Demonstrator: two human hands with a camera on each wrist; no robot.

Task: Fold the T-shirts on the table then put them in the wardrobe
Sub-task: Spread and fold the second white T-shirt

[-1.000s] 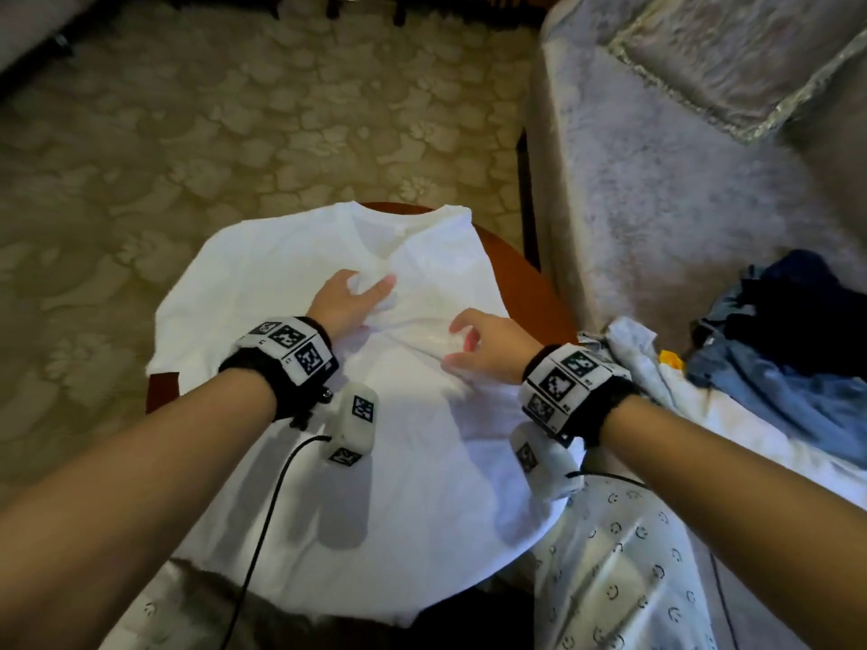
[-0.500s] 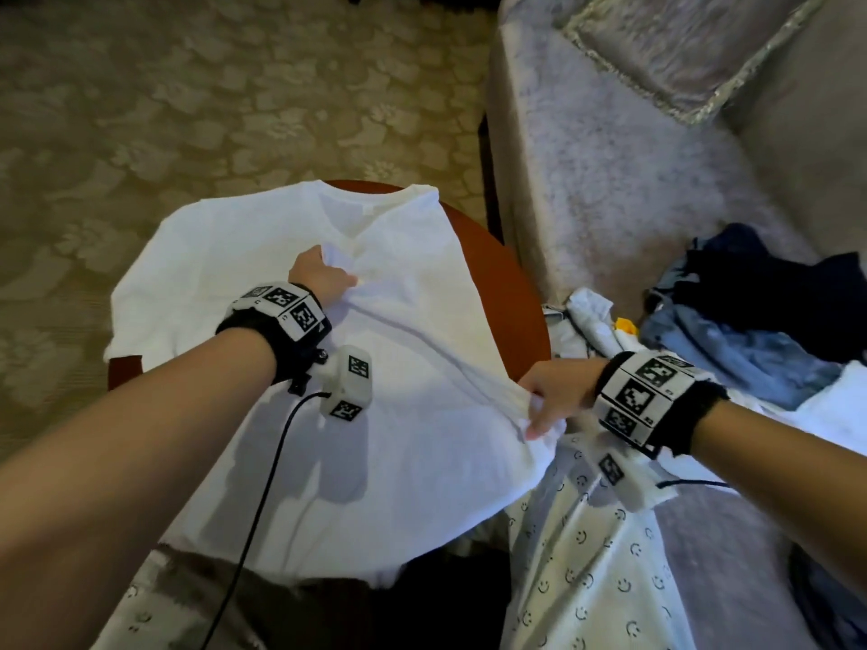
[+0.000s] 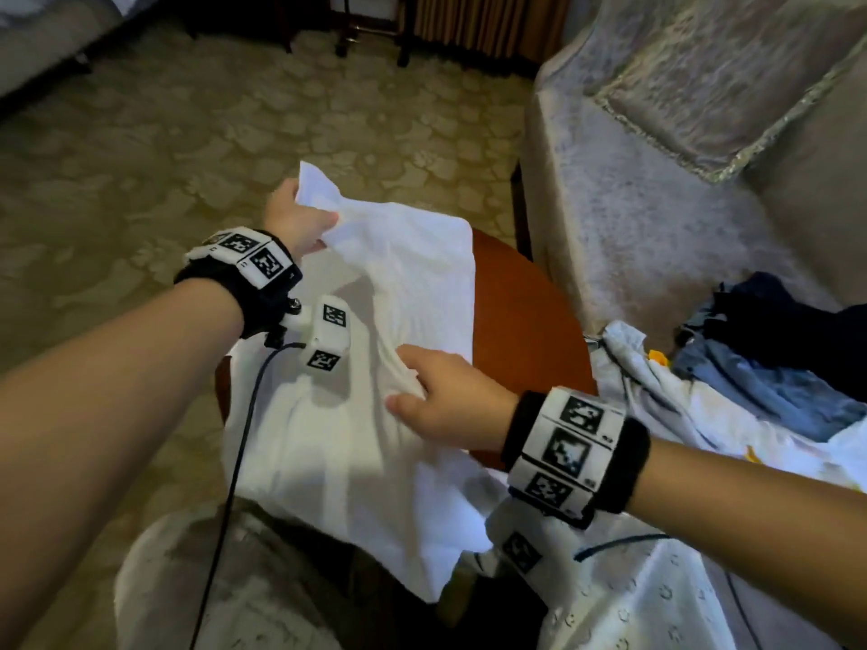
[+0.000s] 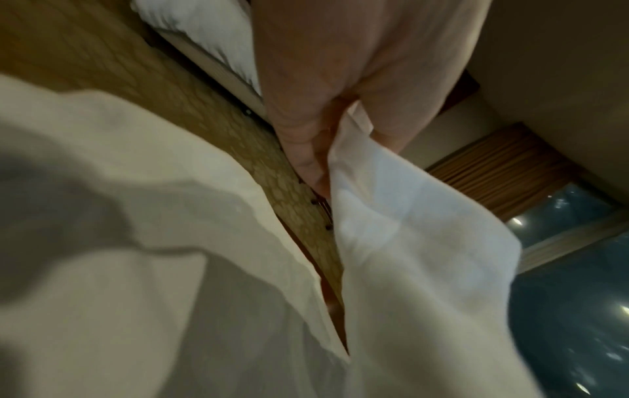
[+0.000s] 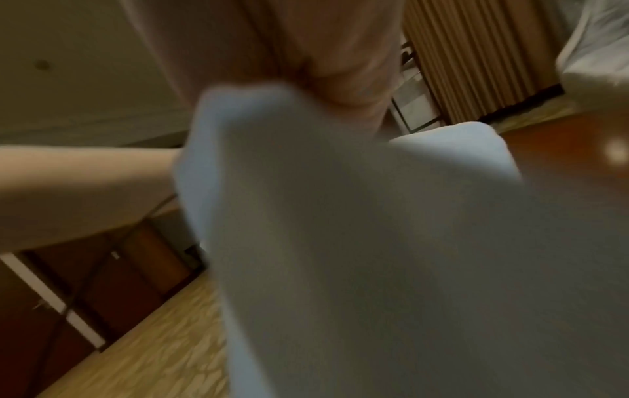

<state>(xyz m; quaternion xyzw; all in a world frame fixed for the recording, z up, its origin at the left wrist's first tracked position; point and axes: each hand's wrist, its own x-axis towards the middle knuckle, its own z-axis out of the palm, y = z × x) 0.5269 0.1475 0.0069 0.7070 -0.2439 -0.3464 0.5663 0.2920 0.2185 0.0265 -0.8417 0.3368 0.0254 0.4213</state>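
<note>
A white T-shirt [image 3: 408,293] lies on the round red-brown table [image 3: 525,312], one side lifted and doubled over toward the right. My left hand [image 3: 300,218] pinches the shirt's upper edge above the far left of the table; in the left wrist view the cloth [image 4: 401,220] runs between thumb and fingers [image 4: 306,150]. My right hand [image 3: 436,396] grips a bunch of the fabric near the shirt's middle. White cloth [image 5: 357,229] fills the blurred right wrist view, so the fingers there are hidden.
A grey sofa [image 3: 657,190] stands right of the table, with a pile of blue and dark clothes [image 3: 769,363] and a pale printed garment [image 3: 666,415] on it. Patterned carpet [image 3: 164,147] covers the floor to the left. Furniture legs [image 3: 347,35] stand at the back.
The shirt lay spread flat before. My left hand has picked up its edge and raised it, and my right hand has carried the right side inward from the table's edge to the middle.
</note>
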